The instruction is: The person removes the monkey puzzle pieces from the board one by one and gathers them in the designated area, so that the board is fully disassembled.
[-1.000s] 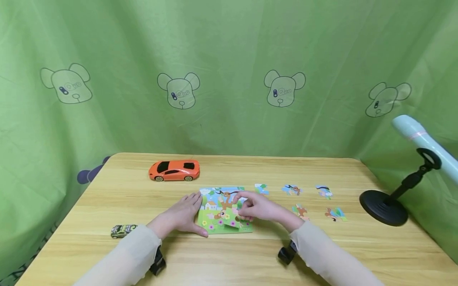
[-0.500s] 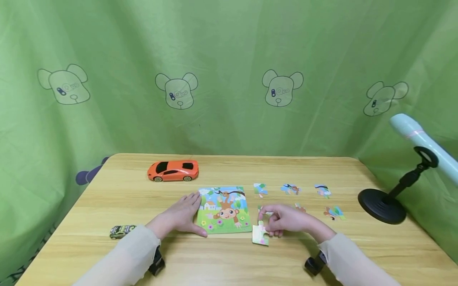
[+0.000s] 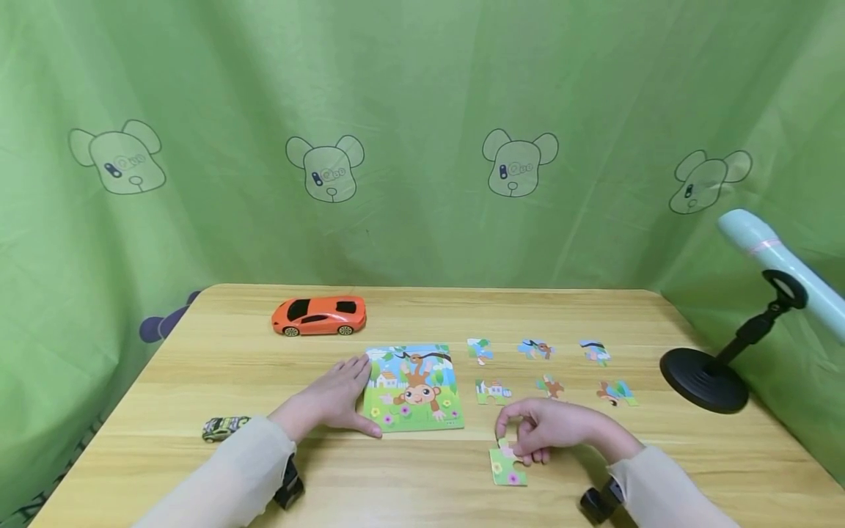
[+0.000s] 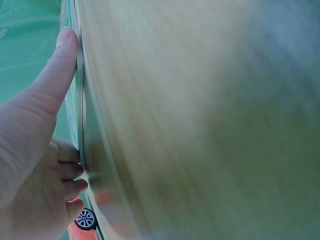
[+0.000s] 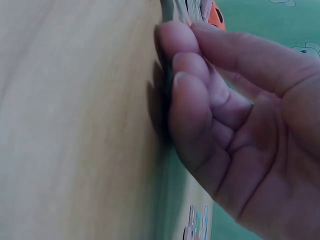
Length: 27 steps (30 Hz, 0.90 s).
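In the head view, my left hand (image 3: pixel 338 396) lies with fingers spread along the left edge of a square monkey picture board (image 3: pixel 412 411). Its thumb points toward the board's lower left corner. To the right of the board, my right hand (image 3: pixel 557 427) pinches a green jigsaw piece (image 3: pixel 505 469) with flowers by its upper right part, between thumb and forefinger. The piece is low over the table's front part. In the right wrist view, the fingers of the right hand (image 5: pixel 240 115) curl inward close to the tabletop; the piece is mostly hidden there.
Several jigsaw pieces lie in two rows behind the right hand, among them a house piece (image 3: pixel 491 391). An orange toy car (image 3: pixel 320 316) stands at the back left, a small patterned car (image 3: pixel 224 427) by the left forearm. At right stands a microphone stand (image 3: pixel 705 380).
The right hand has carried the flowered jigsaw piece off the picture board, rightward and toward the table's front, uncovering the board and the house piece. The left hand stays put.
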{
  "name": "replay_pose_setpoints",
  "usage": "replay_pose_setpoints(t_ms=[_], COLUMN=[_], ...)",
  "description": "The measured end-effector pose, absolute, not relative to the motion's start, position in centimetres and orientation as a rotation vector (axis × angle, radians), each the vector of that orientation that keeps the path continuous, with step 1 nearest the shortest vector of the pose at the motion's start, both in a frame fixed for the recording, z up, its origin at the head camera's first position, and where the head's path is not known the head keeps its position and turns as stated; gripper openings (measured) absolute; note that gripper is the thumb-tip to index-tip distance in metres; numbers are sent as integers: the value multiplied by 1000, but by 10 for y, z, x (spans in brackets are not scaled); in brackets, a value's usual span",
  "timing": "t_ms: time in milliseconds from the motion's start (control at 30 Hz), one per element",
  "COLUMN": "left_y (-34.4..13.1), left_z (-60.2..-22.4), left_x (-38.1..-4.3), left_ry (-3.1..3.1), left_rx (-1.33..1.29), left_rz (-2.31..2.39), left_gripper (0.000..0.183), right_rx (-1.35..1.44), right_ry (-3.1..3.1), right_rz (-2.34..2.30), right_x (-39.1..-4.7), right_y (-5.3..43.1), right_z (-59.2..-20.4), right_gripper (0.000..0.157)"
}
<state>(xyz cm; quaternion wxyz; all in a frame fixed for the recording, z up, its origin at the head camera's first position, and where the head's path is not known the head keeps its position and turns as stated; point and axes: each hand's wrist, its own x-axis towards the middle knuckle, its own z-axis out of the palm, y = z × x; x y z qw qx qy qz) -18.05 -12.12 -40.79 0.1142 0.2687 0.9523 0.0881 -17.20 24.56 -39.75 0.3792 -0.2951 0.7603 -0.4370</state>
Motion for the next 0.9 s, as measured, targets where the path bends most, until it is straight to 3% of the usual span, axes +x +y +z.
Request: replay_pose_setpoints(t_ms=[500, 900], left_y=[-121, -121], left_z=[-407, -408], left_x=[-181, -181], left_ry=[2792, 2785], left_rx=[795, 789], left_rz=[249, 260], left_gripper=[117, 118], right_rx=[-785, -1000], right_ry=[1944, 2129], right_rz=[-1090, -1079], right_x=[-172, -189], right_y=[244, 216], right_z=[-398, -388], right_gripper=[17, 24])
